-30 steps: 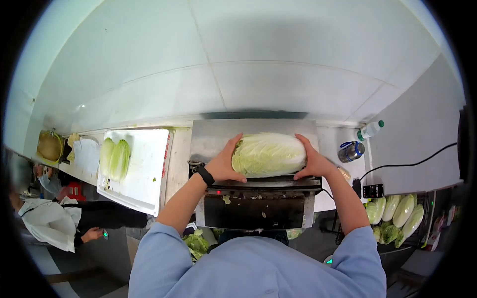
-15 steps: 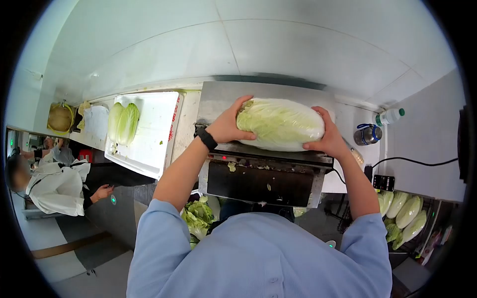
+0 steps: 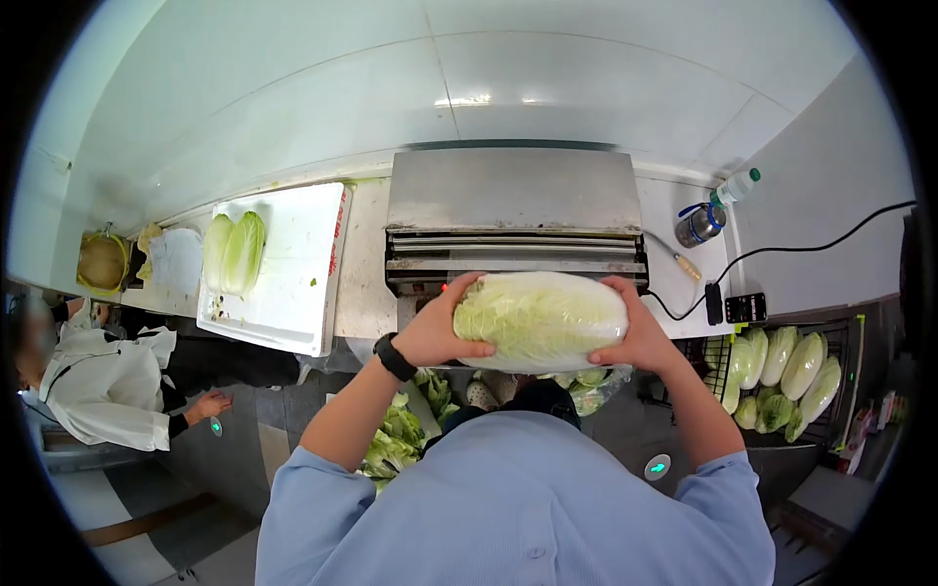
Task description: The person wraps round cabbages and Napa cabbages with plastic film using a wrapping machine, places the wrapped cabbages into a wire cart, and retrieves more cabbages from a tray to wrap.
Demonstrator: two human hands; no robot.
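A large napa cabbage (image 3: 542, 317) in clear plastic film lies crosswise between my two hands. My left hand (image 3: 440, 327), with a black band at the wrist, grips its left end, thumb on top. Around the right end close the fingers and thumb of my right hand (image 3: 635, 327). The cabbage is over the near part of a metal film-wrapping machine (image 3: 513, 190) and hides much of its front plate. Behind the cabbage, the machine's slot and rollers (image 3: 518, 246) show.
Two napa cabbages (image 3: 242, 256) lie in a white foam tray (image 3: 293, 322) at left. To the right are a steel flask (image 3: 699, 226), a bottle (image 3: 738, 186), a wood-handled tool (image 3: 688, 267), a phone (image 3: 746, 308) and a crate of wrapped cabbages (image 3: 801, 366). A co-worker (image 3: 107, 381) is at far left.
Both hands have brought the wrapped cabbage from the machine's top toward my body. The machine's top and roller slot now show behind it.
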